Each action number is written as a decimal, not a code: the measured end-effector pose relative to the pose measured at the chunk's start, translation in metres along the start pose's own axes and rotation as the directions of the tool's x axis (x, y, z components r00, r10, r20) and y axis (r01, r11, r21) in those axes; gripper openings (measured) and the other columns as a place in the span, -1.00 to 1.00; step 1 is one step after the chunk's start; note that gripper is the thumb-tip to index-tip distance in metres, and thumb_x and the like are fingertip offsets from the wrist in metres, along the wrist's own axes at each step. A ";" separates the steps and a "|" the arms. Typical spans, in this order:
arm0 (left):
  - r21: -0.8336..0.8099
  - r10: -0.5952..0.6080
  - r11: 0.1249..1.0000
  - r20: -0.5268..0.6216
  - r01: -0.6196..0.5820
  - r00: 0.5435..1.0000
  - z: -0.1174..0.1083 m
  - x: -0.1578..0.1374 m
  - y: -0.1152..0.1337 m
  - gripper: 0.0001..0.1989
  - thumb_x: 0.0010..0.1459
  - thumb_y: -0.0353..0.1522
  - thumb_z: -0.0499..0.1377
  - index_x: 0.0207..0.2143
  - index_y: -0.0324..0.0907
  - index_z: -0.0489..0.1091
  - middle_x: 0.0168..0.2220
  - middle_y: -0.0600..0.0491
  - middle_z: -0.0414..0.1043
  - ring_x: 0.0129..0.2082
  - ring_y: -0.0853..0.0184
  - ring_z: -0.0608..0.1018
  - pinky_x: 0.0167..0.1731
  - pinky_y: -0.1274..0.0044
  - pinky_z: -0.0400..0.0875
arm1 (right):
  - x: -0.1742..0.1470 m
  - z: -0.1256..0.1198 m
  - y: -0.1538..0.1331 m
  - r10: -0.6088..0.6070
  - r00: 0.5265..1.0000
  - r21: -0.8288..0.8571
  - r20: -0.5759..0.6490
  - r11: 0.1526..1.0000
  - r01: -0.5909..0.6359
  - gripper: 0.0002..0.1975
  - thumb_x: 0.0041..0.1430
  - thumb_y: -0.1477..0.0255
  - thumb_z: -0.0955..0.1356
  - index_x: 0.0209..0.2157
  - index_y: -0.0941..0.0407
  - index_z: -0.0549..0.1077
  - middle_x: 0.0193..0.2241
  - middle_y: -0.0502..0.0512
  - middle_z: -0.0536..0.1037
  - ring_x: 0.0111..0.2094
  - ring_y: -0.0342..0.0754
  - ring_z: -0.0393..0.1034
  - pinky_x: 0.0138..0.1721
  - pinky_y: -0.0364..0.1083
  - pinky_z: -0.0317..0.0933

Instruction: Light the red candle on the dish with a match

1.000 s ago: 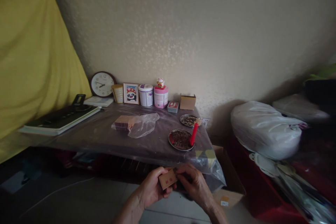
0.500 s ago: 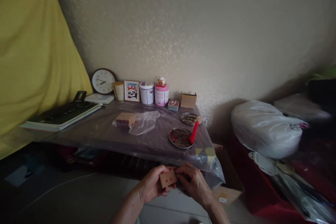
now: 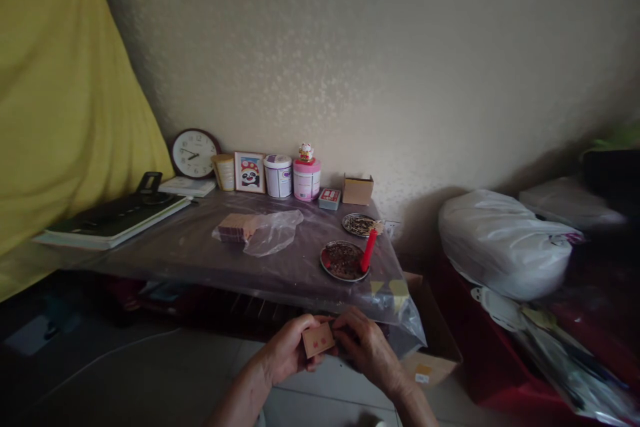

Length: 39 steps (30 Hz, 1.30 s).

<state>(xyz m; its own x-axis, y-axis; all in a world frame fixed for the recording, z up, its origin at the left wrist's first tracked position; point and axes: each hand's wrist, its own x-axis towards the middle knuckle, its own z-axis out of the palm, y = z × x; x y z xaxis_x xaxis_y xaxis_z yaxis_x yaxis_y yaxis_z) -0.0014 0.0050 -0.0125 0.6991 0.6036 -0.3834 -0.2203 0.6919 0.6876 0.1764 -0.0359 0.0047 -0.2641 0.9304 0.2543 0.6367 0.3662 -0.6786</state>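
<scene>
A small tan matchbox with red marks on its face is gripped in my left hand, thumb along its upper edge and fingers beneath. My right hand is at the box's right end, fingers closed in a pinch; whatever they hold there is hidden. Both hands are low, in front of the table's near edge. On the table, a red candle stands tilted at the right side of a round metal plate of dark bits. Behind it, a second plate holds thin sticks.
A stack of small tan boxes lies partly in clear plastic on the covered table. Along the wall are a clock, a panda picture, tubs and a small carton. An open cardboard box stands right of the table.
The view has shifted very slightly. Both hands stay in nearly the same place, with the matchbox still in my left hand.
</scene>
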 end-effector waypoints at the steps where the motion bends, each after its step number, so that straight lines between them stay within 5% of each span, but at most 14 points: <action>1: 0.000 0.004 1.000 -0.002 -0.004 1.000 0.000 0.000 0.000 -0.57 -0.02 -0.31 -0.01 -0.08 -0.30 0.28 -0.50 -0.09 0.49 -0.70 0.42 0.32 -0.68 0.59 -0.01 | 0.000 0.000 0.000 -0.004 1.000 0.003 0.002 1.000 0.004 -0.88 0.17 0.51 0.27 -0.34 0.09 0.44 -0.36 0.00 0.44 -0.35 -0.16 0.36 -0.30 -0.21 0.19; 27: 0.158 0.147 0.977 -0.011 -0.143 0.989 0.001 0.001 -0.007 -0.68 0.07 -0.28 0.05 -0.18 -0.26 0.40 -0.55 0.02 0.46 -0.73 0.50 0.26 -0.71 0.60 -0.04 | -0.002 0.000 0.000 -0.026 0.999 -0.060 0.041 0.998 0.029 -0.87 0.15 0.56 0.27 -0.44 0.10 0.39 -0.41 -0.04 0.43 -0.37 -0.19 0.33 -0.32 -0.24 0.14; 34: 0.157 0.216 0.966 -0.064 -0.204 0.974 -0.002 0.006 -0.009 -0.63 0.03 -0.27 0.10 -0.12 -0.26 0.37 -0.51 0.04 0.46 -0.72 0.50 0.29 -0.72 0.60 0.01 | 0.001 0.002 0.008 0.052 0.998 0.012 -0.035 0.999 -0.052 -0.89 0.11 0.54 0.28 -0.44 0.12 0.42 -0.46 -0.03 0.48 -0.42 -0.16 0.35 -0.36 -0.22 0.16; 39: 0.141 0.290 0.949 -0.038 -0.282 0.956 -0.002 0.007 -0.010 -0.61 0.05 -0.27 0.08 -0.08 -0.26 0.34 -0.45 0.01 0.46 -0.69 0.49 0.32 -0.69 0.60 0.08 | 0.004 0.004 0.009 0.131 0.985 0.213 -0.112 0.971 -0.105 -0.91 0.11 0.44 0.31 -0.38 0.11 0.46 -0.42 -0.01 0.51 -0.36 -0.12 0.39 -0.27 -0.18 0.22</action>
<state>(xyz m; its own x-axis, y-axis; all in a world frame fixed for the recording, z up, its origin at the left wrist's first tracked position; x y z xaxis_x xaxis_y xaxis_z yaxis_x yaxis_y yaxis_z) 0.0048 0.0034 -0.0229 0.5793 0.7925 -0.1908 -0.3101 0.4307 0.8475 0.1787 -0.0292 -0.0035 -0.0955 0.9663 0.2390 0.4921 0.2545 -0.8325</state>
